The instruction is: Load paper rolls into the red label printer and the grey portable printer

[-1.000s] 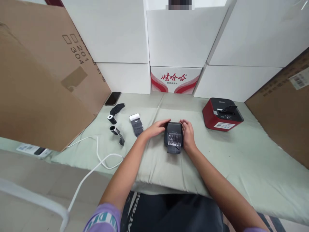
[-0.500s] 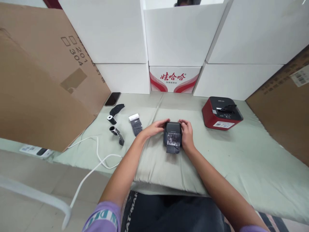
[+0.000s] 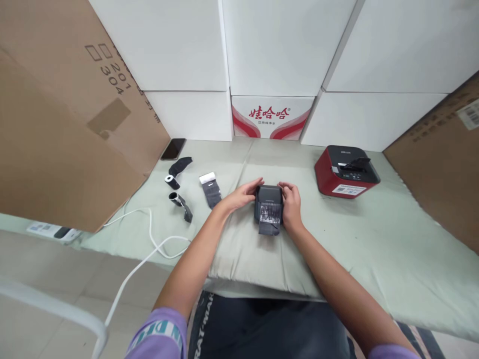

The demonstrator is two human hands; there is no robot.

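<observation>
A small black portable printer (image 3: 269, 194) lies on the pale green cloth in front of me. A dark paper strip (image 3: 269, 219) with a printed, barred patch hangs over its near side. My left hand (image 3: 243, 195) holds the printer's left side, fingertips at its far left corner. Along the right side, my right hand (image 3: 291, 204) is curled against it with bent fingers. To the left lie a white-and-dark paper roll (image 3: 211, 189) partly unrolled, a small roll (image 3: 172, 182), another roll with a loose tail (image 3: 181, 204) and a dark curled strip (image 3: 180, 165).
A red-and-black printer (image 3: 346, 172) stands at the right. A phone (image 3: 173, 149) lies at the back left, beside a leaning cardboard sheet (image 3: 75, 124). White boxes (image 3: 273, 117) wall off the back. A white cable (image 3: 149, 234) runs off the front left edge.
The view has tilted and shifted slightly. Both hands stay on the small black printer, and the other objects keep their places.
</observation>
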